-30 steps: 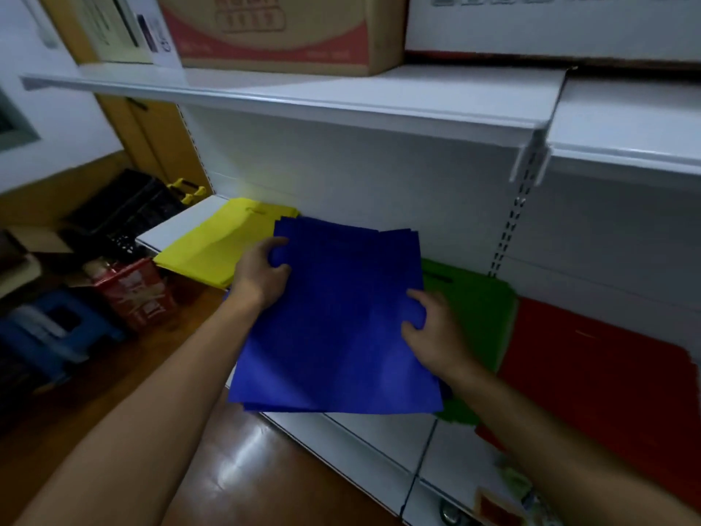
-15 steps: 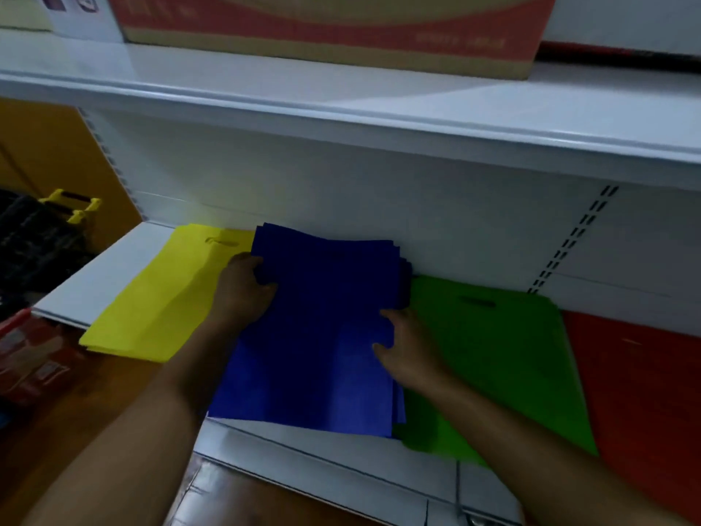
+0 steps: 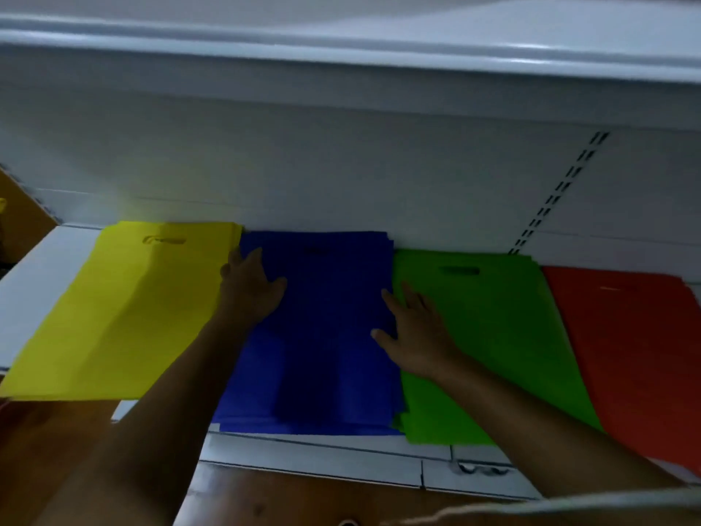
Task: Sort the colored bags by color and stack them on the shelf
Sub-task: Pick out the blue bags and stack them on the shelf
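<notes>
Four piles now lie side by side along the shelf (image 3: pixel 49 275), and going from the left the yellow bags (image 3: pixel 125 309) come first, pushed up near the back wall with their front edge hanging past the shelf lip. The left hand (image 3: pixel 250 294) lies flat with fingers spread on the left edge of the blue bags (image 3: pixel 326 336), pressing down rather than gripping, its outer side over the seam with the yellow pile. The blue pile sits flat between yellow and green, its top edge near the back wall. The right hand (image 3: pixel 413 332) is likewise laid out flat, fingers straight, resting across the border of the blue pile and the green bags (image 3: pixel 493 336), holding nothing. Furthest right are the red bags (image 3: pixel 626 354), touching the green pile. To my eye the sorting looks nearly finished: each colour has its own stack, no loose bags are in sight, and only squaring up seems left. Compared with half a second ago, the blue stack has slid further back and both hands have flattened out from holding its edges.
</notes>
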Demonstrator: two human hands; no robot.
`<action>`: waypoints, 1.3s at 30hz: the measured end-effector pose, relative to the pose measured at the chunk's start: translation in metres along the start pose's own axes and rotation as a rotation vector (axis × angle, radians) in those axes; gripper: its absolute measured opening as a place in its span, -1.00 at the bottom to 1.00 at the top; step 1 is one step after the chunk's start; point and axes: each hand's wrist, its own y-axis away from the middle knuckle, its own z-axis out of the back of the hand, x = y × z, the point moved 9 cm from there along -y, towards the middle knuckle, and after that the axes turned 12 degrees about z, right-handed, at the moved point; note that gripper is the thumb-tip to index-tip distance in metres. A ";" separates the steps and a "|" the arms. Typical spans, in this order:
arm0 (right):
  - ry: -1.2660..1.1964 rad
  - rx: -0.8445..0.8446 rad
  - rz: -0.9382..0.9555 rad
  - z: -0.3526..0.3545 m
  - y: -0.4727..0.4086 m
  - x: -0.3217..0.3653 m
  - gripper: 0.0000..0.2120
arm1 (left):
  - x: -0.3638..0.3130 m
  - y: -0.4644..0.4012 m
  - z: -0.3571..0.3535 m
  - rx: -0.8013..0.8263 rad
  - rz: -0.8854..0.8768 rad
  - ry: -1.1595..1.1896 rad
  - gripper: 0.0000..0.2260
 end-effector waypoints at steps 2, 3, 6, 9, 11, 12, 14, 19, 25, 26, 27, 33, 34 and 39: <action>0.047 -0.037 0.001 0.014 0.010 -0.011 -0.30 | -0.033 0.010 0.003 0.018 -0.063 0.087 -0.35; 0.062 -0.051 -0.004 0.022 0.016 -0.018 -0.31 | -0.052 0.018 0.005 0.034 -0.098 0.137 -0.38; 0.092 -0.085 -0.030 0.047 0.042 -0.046 -0.30 | -0.118 0.052 0.002 0.096 -0.190 0.236 -0.39; 0.108 -0.130 -0.050 0.074 0.077 -0.078 -0.29 | -0.184 0.096 -0.004 0.101 -0.292 0.257 -0.40; 0.092 -0.173 -0.075 0.091 0.107 -0.106 -0.30 | -0.226 0.133 -0.012 0.122 -0.346 0.268 -0.40; 0.081 -0.204 -0.089 0.100 0.125 -0.122 -0.30 | -0.246 0.152 -0.018 0.133 -0.371 0.269 -0.40; 0.065 -0.267 -0.108 0.116 0.163 -0.157 -0.31 | -0.285 0.193 -0.033 0.151 -0.405 0.268 -0.41; 0.048 -0.363 -0.197 0.149 0.275 -0.261 -0.33 | -0.379 0.295 -0.088 0.180 -0.471 0.272 -0.46; -0.017 -0.422 -0.327 0.184 0.376 -0.374 -0.37 | -0.474 0.388 -0.161 0.282 -0.572 0.235 -0.49; -0.016 -0.429 -0.352 0.189 0.387 -0.389 -0.38 | -0.487 0.397 -0.170 0.296 -0.588 0.226 -0.49; -0.020 -0.433 -0.378 0.193 0.396 -0.403 -0.38 | -0.500 0.404 -0.179 0.305 -0.604 0.216 -0.49; -0.050 -0.475 -0.501 0.215 0.439 -0.485 -0.39 | -0.580 0.423 -0.237 0.416 -0.643 0.207 -0.54; -0.063 -0.483 -0.532 0.218 0.446 -0.500 -0.37 | -0.592 0.427 -0.248 0.451 -0.643 0.210 -0.55; -0.111 -0.523 -0.675 0.228 0.481 -0.568 -0.35 | -0.647 0.448 -0.311 0.614 -0.635 0.212 -0.58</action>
